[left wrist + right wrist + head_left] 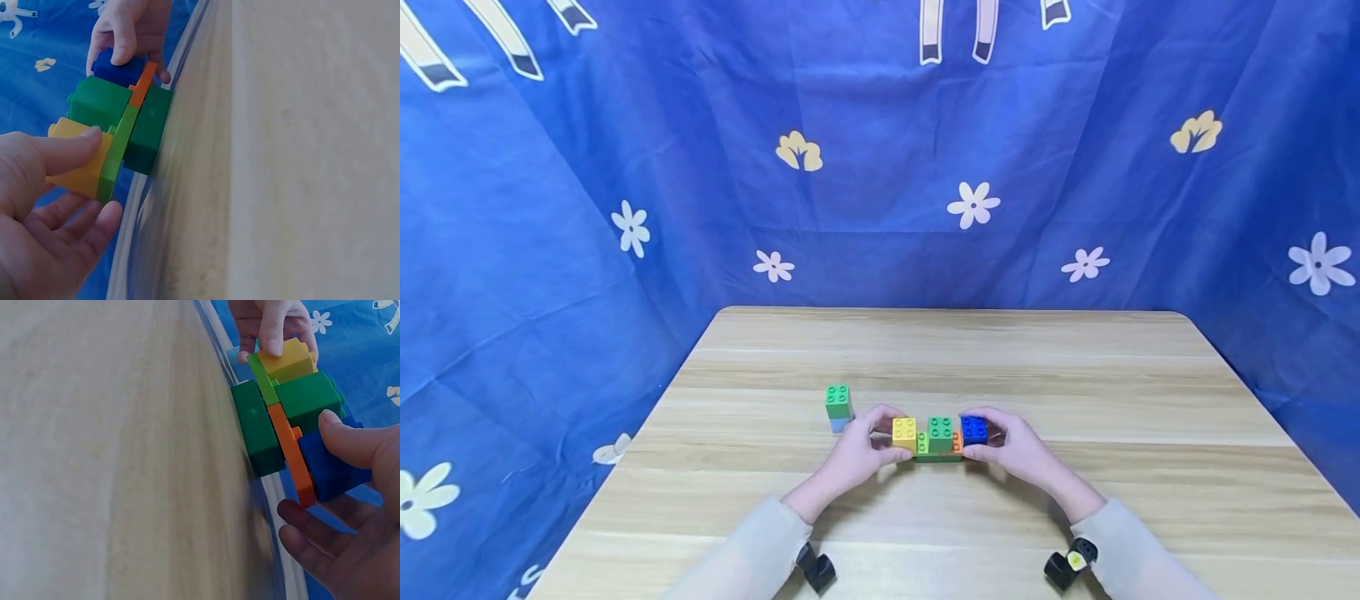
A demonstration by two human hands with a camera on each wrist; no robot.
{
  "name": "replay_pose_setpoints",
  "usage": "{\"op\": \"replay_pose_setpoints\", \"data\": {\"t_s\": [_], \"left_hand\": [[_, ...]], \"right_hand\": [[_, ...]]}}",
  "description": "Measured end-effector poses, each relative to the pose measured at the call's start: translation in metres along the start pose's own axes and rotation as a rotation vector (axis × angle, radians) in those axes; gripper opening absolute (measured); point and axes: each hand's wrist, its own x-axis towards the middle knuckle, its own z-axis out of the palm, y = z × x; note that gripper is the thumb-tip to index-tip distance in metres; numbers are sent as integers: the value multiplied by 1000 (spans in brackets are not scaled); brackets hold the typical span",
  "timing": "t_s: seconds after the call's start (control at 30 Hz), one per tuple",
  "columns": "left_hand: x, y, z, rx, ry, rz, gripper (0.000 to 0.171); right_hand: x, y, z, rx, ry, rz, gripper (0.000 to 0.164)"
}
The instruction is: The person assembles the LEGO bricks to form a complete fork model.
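Note:
A small block build stands on the table in front of the person. At its base is a dark green block (257,430), topped by a flat light green block (117,153) and a flat orange block (292,456) end to end. A green block (940,433) sits over the middle. On the left end, the left hand (859,442) pinches the yellow block (904,432) between thumb and fingers. Opposite it, the right hand (1021,448) pinches the blue block (974,429) on the orange piece. Part of each hand's fingers is hidden behind the blocks in the head view.
Left of the build, near the left hand, stands a separate stack with a green block (838,402) above a light blue block (841,424). The wooden table (1075,358) ends at a blue patterned cloth (880,208) hanging behind and at the sides.

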Motion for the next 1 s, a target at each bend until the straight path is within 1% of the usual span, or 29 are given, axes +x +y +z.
{"op": "replay_pose_setpoints", "data": {"t_s": [0.2, 0.37, 0.43, 0.57, 0.6, 0.67, 0.73, 0.8, 0.93, 1.0], "left_hand": [[-1, 4, -7, -18, 11, -12, 51], [-3, 9, -15, -39, 11, -12, 50], [-5, 19, -19, -57, 18, -26, 47], [-12, 47, -31, -77, 51, -48, 42], [-12, 49, -33, -69, 63, -42, 41], [-11, 45, -39, -53, 94, -7, 38], [-9, 37, -45, -37, 129, 32, 36], [-8, 29, -51, -22, 172, 50, 33], [-9, 28, -66, -6, 250, 40, 31], [-11, 32, -72, 4, 278, 51, 29]], "right_hand": [[-2, 0, -3, 21, 2, -46, 54], [-3, 0, -4, 14, 6, -24, 52], [-2, 1, -3, 11, 13, -13, 50], [-3, 2, -3, 13, 21, -5, 49], [-3, 2, -3, 16, 24, -9, 48], [-4, 3, -2, 21, 30, -8, 49], [-4, 4, -2, 25, 39, -9, 49], [-5, 5, -2, 29, 47, -9, 49], [-6, 1, -3, 26, 77, -17, 47], [-6, -4, -4, 20, 99, -30, 44]]}}
